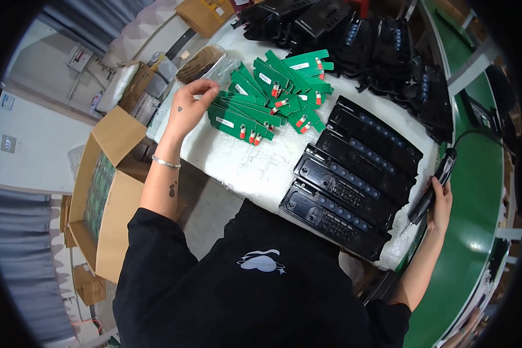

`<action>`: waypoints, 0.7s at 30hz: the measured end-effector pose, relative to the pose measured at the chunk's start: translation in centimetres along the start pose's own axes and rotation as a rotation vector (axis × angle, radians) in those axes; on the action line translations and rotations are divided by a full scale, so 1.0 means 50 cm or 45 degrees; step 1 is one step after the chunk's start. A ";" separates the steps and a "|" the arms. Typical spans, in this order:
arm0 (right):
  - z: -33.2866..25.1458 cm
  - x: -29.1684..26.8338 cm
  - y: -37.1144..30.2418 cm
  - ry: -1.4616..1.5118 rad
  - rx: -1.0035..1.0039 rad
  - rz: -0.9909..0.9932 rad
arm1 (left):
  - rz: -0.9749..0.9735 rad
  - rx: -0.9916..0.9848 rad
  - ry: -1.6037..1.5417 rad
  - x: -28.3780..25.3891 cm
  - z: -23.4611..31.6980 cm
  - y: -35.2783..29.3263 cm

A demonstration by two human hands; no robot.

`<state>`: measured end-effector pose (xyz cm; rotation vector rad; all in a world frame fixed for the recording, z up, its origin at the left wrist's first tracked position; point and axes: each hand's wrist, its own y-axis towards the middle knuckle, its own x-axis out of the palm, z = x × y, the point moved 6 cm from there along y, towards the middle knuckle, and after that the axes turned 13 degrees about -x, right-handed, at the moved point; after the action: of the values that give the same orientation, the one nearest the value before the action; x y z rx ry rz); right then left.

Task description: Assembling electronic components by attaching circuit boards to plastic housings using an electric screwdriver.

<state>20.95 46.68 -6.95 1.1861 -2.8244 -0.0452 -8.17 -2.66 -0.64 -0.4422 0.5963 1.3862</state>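
Note:
My left hand (189,107) reaches to the left end of a spread of green circuit boards (272,95) on the white table (261,168), its fingertips pinched at the edge of one board. My right hand (441,206) grips a black electric screwdriver (432,191) with a cable, at the table's right edge. Between the hands lie several long black plastic housings (348,185) side by side, each with a row of round holes.
An open cardboard box (107,191) with green boards inside stands on the floor at my left. More black housings (359,35) are heaped at the table's far side. A green conveyor belt (475,214) runs along the right. Clear plastic bags (214,64) lie beside the boards.

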 end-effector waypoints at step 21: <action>-0.150 0.192 -0.063 -1.172 -0.709 -0.018 | -0.300 0.508 0.421 0.070 0.039 -0.068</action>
<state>17.11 37.62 0.93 1.2304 -3.0655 -1.6319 -4.28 0.75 -1.51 -0.4046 1.0336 0.9443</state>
